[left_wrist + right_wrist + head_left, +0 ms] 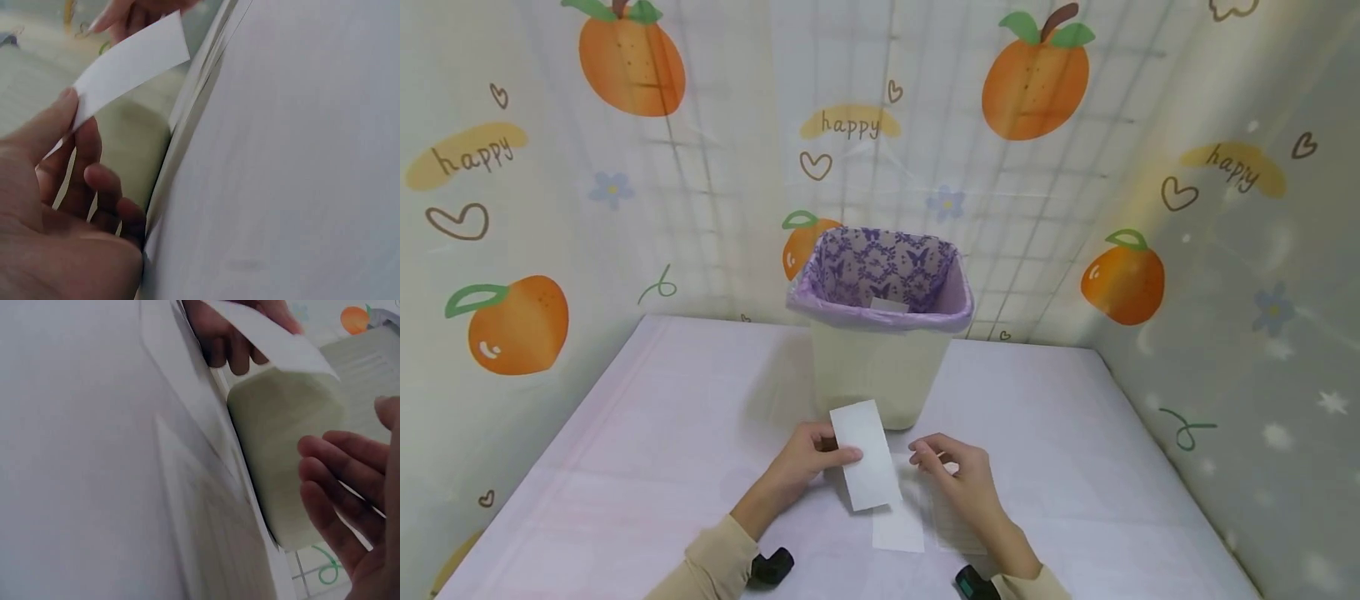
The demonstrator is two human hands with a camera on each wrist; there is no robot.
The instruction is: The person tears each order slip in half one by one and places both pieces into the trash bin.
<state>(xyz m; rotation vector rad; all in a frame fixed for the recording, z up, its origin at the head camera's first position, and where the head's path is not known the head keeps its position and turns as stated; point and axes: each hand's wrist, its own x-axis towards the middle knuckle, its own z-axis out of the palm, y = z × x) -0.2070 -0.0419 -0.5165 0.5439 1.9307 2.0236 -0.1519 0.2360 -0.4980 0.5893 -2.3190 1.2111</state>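
My left hand (805, 462) pinches a white slip of paper (867, 458) between thumb and fingers, holding it tilted above the table. In the left wrist view the slip (134, 62) bows slightly, with the thumb on its near end. My right hand (962, 479) is just right of the slip, its fingers loosely bent and nothing between them; the right wrist view shows a gap between thumb and fingertips (309, 447). Below the hands, a white paper strip (898, 532) lies on the table. Beside it is a paper with faint printed lines (958, 533), partly hidden under the right hand.
A cream trash bin (880, 367) with a purple butterfly-patterned liner (887, 258) stands behind the hands. A piece of white paper (889, 306) shows inside it. The table (700, 392) has a pale cover, and a fruit-print curtain (737, 167) surrounds it.
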